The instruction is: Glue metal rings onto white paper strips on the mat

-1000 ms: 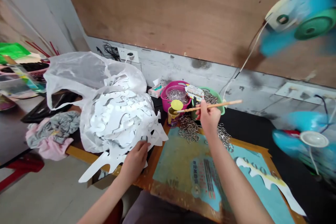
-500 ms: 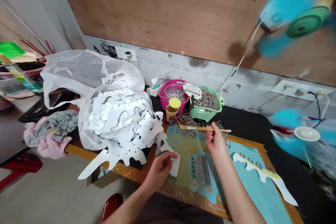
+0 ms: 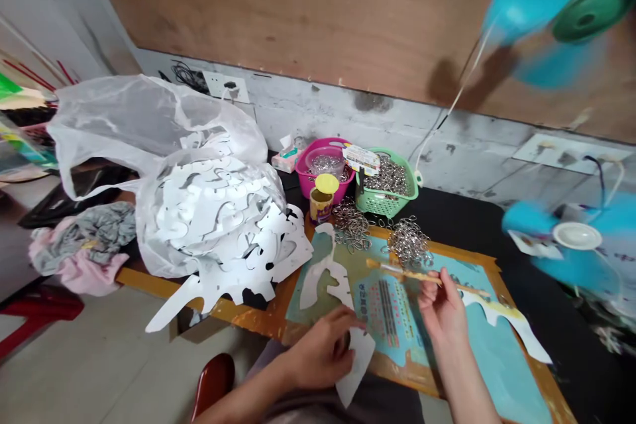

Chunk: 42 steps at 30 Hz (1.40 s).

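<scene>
My left hand grips a white curved cut-out piece at the near edge of the work mat; part of the piece lies under my fingers. Held in my right hand is a thin wooden-handled brush, its bristle end pointing left over the mat. Farther right, another white cut-out lies on the blue mat, with yellowish smears and metal rings along its upper edge. Beyond the brush stand an open can with its yellow lid raised and loose piles of metal rings.
A big plastic bag overflowing with white cut-outs sits to the left. Pink and green baskets of metal pieces stand at the wall. Blue fans are at right; crumpled cloth lies far left.
My right hand has moved the brush right and down, away from the can and rings. My left hand has shifted right and nearer with the cut-out, now laid out more fully on the mat.
</scene>
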Each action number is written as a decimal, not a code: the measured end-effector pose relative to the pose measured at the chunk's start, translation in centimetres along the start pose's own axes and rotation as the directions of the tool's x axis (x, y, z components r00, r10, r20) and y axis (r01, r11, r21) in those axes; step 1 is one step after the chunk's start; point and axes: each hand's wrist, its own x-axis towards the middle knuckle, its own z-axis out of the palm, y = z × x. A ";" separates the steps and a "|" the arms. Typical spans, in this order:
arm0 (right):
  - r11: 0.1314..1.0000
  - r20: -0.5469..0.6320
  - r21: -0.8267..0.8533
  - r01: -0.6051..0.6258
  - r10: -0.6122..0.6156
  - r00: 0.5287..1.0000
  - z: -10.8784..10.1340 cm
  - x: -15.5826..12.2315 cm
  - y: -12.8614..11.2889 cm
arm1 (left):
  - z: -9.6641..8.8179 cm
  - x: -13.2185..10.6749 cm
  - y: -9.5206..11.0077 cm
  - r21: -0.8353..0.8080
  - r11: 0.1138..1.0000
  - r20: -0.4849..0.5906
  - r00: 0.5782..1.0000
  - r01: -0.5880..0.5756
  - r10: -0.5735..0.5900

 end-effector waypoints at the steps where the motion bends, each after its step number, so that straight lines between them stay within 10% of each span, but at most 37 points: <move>1: 0.999 -0.022 -0.037 0.020 -0.021 1.000 -0.4 -0.3 0.1 | 0.0 0.0 -0.4 0.078 0.995 -0.085 0.995 0.055 -0.049; 10: 0.928 -0.039 -0.325 0.180 -0.203 0.978 0.9 -2.3 2.9 | -2.8 2.1 -5.3 0.631 0.602 -0.484 0.855 0.489 -0.188; 19: 0.713 0.147 -0.612 0.342 -0.322 0.935 0.9 -3.6 4.9 | -3.1 1.5 -4.1 0.657 0.712 -0.316 0.948 0.245 -0.035; 23: 0.478 0.404 -0.683 0.553 -0.384 0.830 0.0 -5.8 5.0 | -2.9 1.6 -4.5 0.635 0.726 -0.330 0.943 0.264 -0.055; 28: 0.142 0.713 -0.549 0.823 -0.434 0.551 -1.2 -8.5 4.7 | -2.8 1.7 -4.6 0.633 0.731 -0.335 0.942 0.255 -0.039; 31: 0.008 0.793 -0.505 0.863 -0.392 0.467 -1.4 -9.5 4.2 | -2.7 1.7 -4.5 0.630 0.735 -0.337 0.941 0.252 -0.035; 42: 0.053 0.908 -0.382 0.923 -0.167 0.385 -4.1 -11.3 3.0 | -2.7 1.7 -4.5 0.624 0.737 -0.345 0.938 0.260 -0.039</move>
